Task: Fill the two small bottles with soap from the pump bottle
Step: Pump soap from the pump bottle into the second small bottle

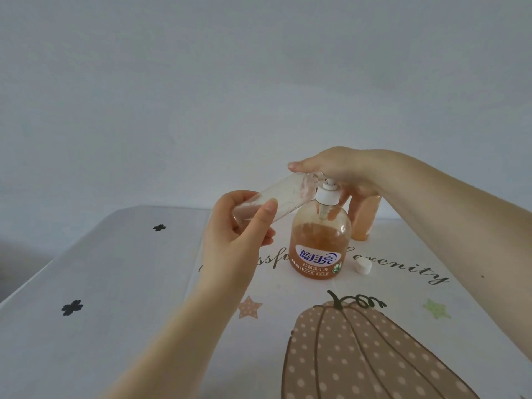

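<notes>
The pump bottle (320, 240) stood upright near the middle of the table (121, 283), a little over half full of orange soap, its blue and white label facing the camera. Up top, the right hand (336, 168) lay flat across the pump head, fingers (302, 166) straight and pressed together, palm down on the plunger. And there at the spout was the clear small bottle (276, 198), tipped on a slant with its open mouth raised right up against the nozzle, a smear of orange soap just inside the neck. The left hand (239, 234) held it by the lower end, thumb (263, 218) across the front and the other fingers curled round behind, a firm grip on the bottle.

Behind the pump bottle, partly hidden by the right wrist, stood a second small bottle (364, 220), upright and already full of orange soap. Whether it wore a cap could not be told. Just to the right of the pump bottle's base, a small white cap (363, 266) lay on its side on the table.

The table carried a pale cover printed with a big dotted pumpkin (359, 355), cursive lettering, small stars and dark flower marks. A plain grey wall (259, 67) rose behind.
</notes>
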